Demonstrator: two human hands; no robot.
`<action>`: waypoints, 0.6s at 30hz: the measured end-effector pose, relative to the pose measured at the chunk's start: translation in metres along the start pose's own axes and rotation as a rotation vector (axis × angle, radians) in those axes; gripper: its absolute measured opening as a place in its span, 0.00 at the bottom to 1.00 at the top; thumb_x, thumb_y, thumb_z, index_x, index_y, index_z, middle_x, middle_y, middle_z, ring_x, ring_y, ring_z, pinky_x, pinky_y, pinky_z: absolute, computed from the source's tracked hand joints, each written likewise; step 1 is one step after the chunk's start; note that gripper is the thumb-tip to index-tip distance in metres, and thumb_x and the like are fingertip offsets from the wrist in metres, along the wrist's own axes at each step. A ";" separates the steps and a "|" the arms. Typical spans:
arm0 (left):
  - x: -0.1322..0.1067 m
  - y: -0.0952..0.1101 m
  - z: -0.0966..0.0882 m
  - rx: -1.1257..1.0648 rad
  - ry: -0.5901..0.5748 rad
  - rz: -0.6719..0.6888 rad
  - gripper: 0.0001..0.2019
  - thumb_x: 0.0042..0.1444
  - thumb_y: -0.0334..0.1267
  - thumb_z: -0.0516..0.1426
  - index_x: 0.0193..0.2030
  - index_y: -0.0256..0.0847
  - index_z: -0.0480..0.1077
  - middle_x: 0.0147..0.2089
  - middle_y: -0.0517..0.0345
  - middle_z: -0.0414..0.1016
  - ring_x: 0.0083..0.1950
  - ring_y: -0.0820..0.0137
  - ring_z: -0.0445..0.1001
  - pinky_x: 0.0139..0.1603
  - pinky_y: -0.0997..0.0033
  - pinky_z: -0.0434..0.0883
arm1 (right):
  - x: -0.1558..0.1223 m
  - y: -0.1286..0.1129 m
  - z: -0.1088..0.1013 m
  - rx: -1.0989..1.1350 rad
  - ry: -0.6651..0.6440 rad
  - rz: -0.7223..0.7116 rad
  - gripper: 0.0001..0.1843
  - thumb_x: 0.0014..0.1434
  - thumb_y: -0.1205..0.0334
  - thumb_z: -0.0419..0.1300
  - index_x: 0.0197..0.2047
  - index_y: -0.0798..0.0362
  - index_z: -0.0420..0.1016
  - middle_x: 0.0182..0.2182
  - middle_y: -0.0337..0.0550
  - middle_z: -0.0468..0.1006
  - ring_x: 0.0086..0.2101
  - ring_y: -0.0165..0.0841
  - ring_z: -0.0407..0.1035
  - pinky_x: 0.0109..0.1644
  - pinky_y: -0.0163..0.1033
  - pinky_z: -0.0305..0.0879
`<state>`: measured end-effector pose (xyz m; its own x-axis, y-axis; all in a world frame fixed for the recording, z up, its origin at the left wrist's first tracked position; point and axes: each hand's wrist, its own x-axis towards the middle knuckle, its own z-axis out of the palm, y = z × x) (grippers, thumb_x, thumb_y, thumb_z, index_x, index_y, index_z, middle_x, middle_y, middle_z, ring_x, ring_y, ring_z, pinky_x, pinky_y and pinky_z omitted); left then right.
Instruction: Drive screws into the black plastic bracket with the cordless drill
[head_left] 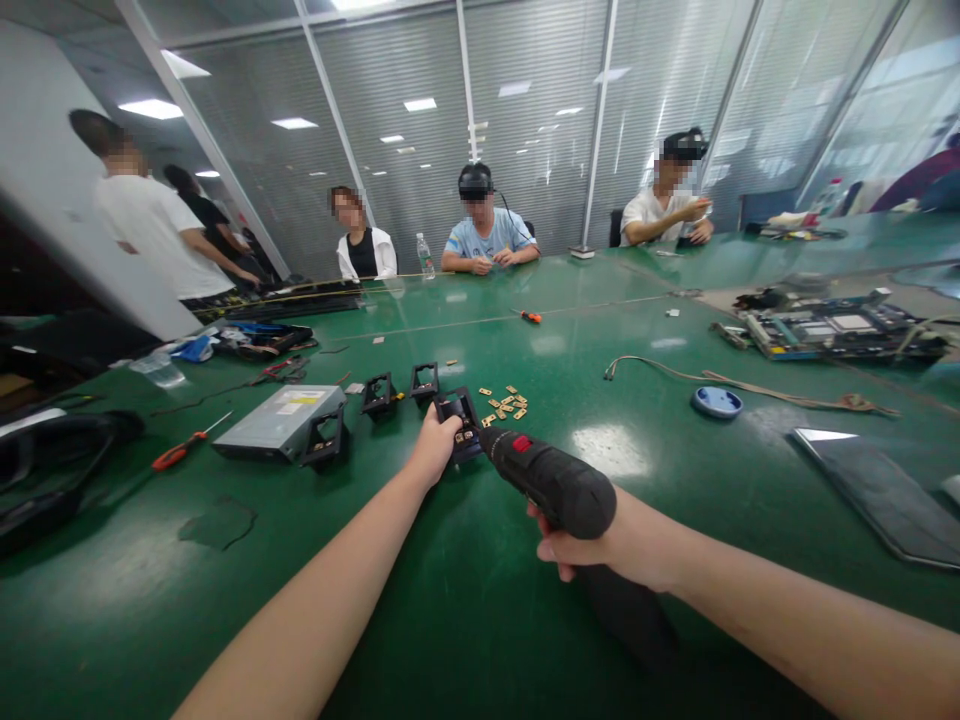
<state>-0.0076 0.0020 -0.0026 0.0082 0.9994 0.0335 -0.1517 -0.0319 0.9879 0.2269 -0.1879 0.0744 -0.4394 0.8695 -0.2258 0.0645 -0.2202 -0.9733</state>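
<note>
My left hand (435, 445) is closed on a black plastic frame (459, 405), its thumb over the near edge; small brass-coloured parts show inside it. In my right hand (592, 545) is a black cordless drill (555, 480) with a red switch on top. The drill's front end points left and reaches the frame's right side; whether its tip touches a screw I cannot tell. Just beyond the frame lie several small brass plates (510, 404). To the left stand three similar black frames, the nearest frame (326, 440) beside a silver disc drive (281, 420).
An orange-handled screwdriver (174, 452) lies at left, another screwdriver (529, 317) farther back. At right are a blue round case (717, 402), a cable (739, 382), a dark tablet-like panel (885, 490) and a circuit board (832, 325). Several people are across the green table (480, 650).
</note>
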 end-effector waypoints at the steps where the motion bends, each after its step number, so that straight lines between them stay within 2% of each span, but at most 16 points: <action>1: 0.000 0.000 0.000 0.010 0.009 0.000 0.20 0.43 0.35 0.65 0.45 0.45 0.70 0.38 0.57 0.79 0.40 0.59 0.79 0.46 0.55 0.78 | 0.000 0.001 0.000 -0.004 0.003 0.001 0.19 0.49 0.61 0.76 0.38 0.53 0.72 0.29 0.36 0.76 0.25 0.33 0.76 0.30 0.36 0.67; 11: -0.001 0.003 0.001 0.036 0.036 -0.001 0.18 0.42 0.35 0.62 0.43 0.44 0.69 0.37 0.60 0.76 0.38 0.64 0.77 0.44 0.60 0.76 | 0.001 -0.001 0.001 0.007 0.011 -0.010 0.19 0.48 0.62 0.75 0.39 0.53 0.72 0.29 0.35 0.76 0.25 0.32 0.75 0.30 0.36 0.66; 18: 0.004 -0.001 0.000 0.015 0.009 -0.004 0.20 0.41 0.36 0.63 0.44 0.44 0.69 0.38 0.59 0.77 0.38 0.65 0.77 0.44 0.61 0.76 | 0.000 -0.007 0.003 0.023 0.014 -0.040 0.20 0.46 0.60 0.76 0.35 0.52 0.70 0.27 0.34 0.74 0.24 0.32 0.74 0.29 0.36 0.63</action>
<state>-0.0073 0.0056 -0.0031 0.0001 0.9996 0.0283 -0.1364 -0.0280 0.9903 0.2237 -0.1882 0.0811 -0.4284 0.8839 -0.1876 0.0261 -0.1955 -0.9804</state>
